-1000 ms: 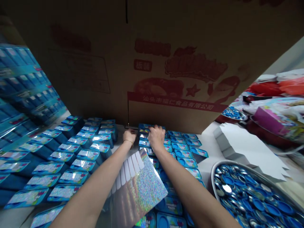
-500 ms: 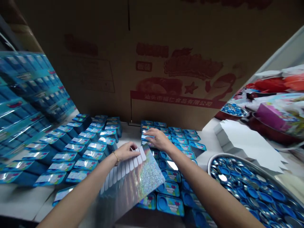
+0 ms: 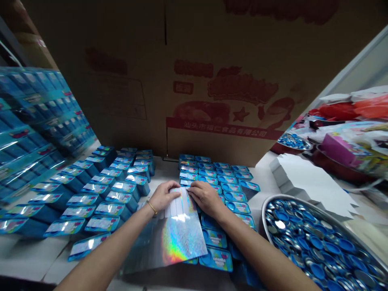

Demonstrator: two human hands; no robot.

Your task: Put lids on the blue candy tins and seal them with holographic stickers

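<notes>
A holographic sticker sheet [image 3: 177,236] lies across the table's near middle, part over the blue tins. Both my hands meet at its far edge. My left hand [image 3: 163,195] curls its fingers on the sheet's top left. My right hand [image 3: 204,195] pinches at the top edge where white strips show. Rows of blue tins [image 3: 226,184] without stickers lie under and beyond my right hand. Blue tins with shiny labels [image 3: 117,188] fill the rows to the left.
A large cardboard box [image 3: 194,81] stands upright behind the tins. At the right a round metal tray [image 3: 315,238] holds many blue lids. White cardboard sheets [image 3: 306,182] lie beyond it. Stacked blue packs [image 3: 33,117] rise at the left.
My right hand came back from the far tins to the sheet's top edge. My left hand drew back too and now rests on the sheet, which lies flatter and glints rainbow.
</notes>
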